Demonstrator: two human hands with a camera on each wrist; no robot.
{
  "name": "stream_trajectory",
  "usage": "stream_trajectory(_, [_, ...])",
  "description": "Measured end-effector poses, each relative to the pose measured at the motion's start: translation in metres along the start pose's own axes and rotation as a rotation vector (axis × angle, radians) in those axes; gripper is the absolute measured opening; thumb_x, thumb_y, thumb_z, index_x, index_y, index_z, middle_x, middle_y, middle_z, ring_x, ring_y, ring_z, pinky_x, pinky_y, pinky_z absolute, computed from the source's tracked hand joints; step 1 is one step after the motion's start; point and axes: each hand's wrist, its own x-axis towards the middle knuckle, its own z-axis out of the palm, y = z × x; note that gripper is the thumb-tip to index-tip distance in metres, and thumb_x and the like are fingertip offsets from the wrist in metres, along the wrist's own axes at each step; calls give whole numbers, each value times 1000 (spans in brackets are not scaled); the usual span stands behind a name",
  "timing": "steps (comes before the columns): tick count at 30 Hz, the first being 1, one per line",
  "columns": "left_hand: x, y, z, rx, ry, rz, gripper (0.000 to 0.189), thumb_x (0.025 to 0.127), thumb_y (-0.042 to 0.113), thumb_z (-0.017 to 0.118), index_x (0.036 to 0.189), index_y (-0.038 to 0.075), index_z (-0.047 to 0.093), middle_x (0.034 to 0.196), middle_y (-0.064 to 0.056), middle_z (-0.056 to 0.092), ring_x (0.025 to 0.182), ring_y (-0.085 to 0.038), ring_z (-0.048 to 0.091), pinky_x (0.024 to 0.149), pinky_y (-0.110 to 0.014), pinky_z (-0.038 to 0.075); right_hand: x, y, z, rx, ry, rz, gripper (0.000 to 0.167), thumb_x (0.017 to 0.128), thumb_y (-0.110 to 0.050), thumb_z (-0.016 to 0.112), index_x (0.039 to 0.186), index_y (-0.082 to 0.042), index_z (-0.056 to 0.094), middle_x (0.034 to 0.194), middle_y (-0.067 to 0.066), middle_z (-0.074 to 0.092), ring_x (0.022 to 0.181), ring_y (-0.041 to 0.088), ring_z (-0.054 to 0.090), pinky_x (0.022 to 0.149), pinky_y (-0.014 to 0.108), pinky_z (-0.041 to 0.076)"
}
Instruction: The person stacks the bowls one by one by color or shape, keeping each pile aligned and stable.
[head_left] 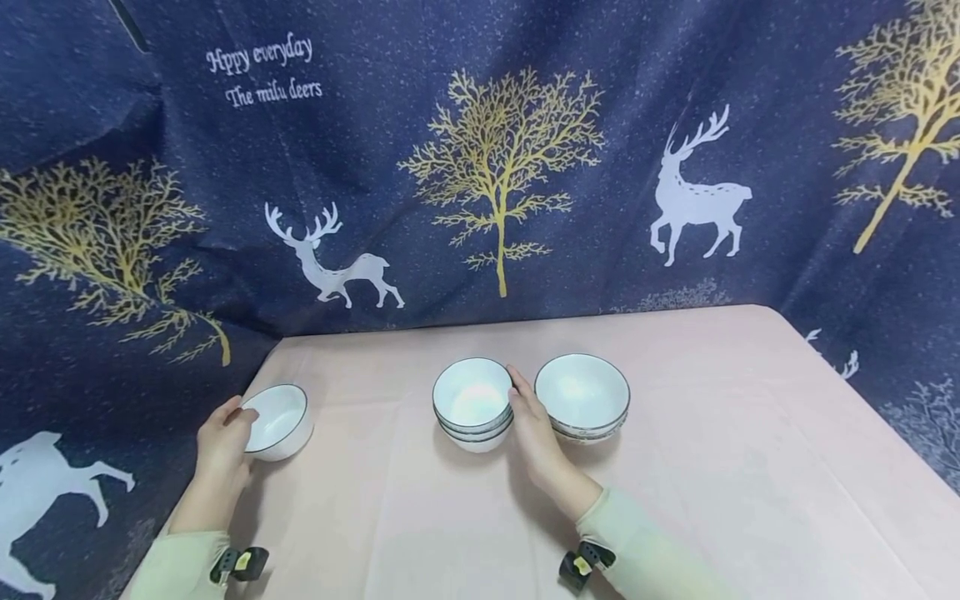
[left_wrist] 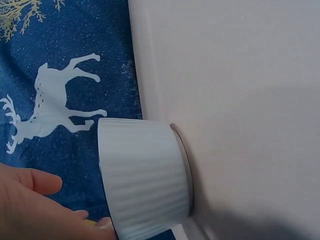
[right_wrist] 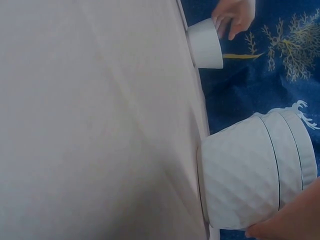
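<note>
A white dark-rimmed bowl point(head_left: 288, 437) stands upright at the table's left side. My left hand point(head_left: 223, 442) is at its left rim, fingers touching the edge; in the left wrist view the raised thumb point(left_wrist: 47, 181) is apart from the bowl point(left_wrist: 145, 175). Nearer the middle stands a stack of white bowls point(head_left: 472, 400) with dark rims and a diamond-textured side. My right hand point(head_left: 542, 446) lies along the stack's right side with fairly straight fingers, touching it. Part of this hand is out of frame in the right wrist view.
Right beside my right hand is another stack of white bowls point(head_left: 583, 392). A pale pink cloth covers the table point(head_left: 750, 467). Behind and at the sides hangs a dark blue curtain point(head_left: 525, 25) with deer and golden trees.
</note>
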Motion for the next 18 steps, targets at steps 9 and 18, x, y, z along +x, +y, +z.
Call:
stream_trajectory(9, [-3,-6,-8,37,23,18,62,100,29,45,154,27,17,157,-13,17,143,-33,20,118,-45,29,0,0,0,-2,-18,-2,49,105,-19,29,153,-10,25,159,10,19,146,29,10,123,48,6])
stream_trajectory(18, [0,-10,-14,27,89,23,60,100,25,44,154,25,18,156,-12,19,143,-30,23,118,-36,32,0,-1,-1,3,-20,-18,49,105,-18,28,152,-9,25,159,10,19,146,29,10,123,47,6])
